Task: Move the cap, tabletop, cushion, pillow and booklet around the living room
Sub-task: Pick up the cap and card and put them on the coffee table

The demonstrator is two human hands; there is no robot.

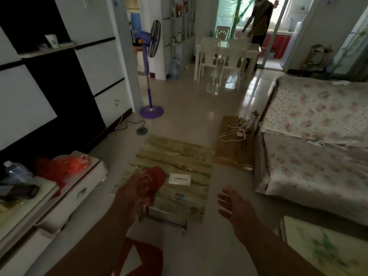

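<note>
A: A dim living room with a glossy tiled floor [189, 108]: a black and white wall unit [59, 76] on one side, a sofa [318, 140] under a floral cover on the other, and a white dining set [223, 56] far back, where another person [258, 20] stands by a bright doorway.

B: And what sits in the middle?

A: A low table whose tabletop [175, 162] has a greenish wood-plank look. A white booklet [179, 179] lies flat on it, and a small blurred item lies nearer the front edge.

B: Where is the cap?

A: The red cap [157, 178] is in the left hand [135, 194], just above the near left part of the tabletop. The fingers curl around its near edge.

B: The other hand?

A: The right hand [233, 204] is spread and holds nothing, hovering above the floor between the table and the sofa.

B: Anything else?

A: A pale cushion [318, 250] with a green print lies at the lower right, beside the sofa. A purple standing fan [151, 76] is by the wall unit, and a water bottle [17, 172] and red bag [59, 166] rest on the white cabinet [79, 192] at left.
</note>
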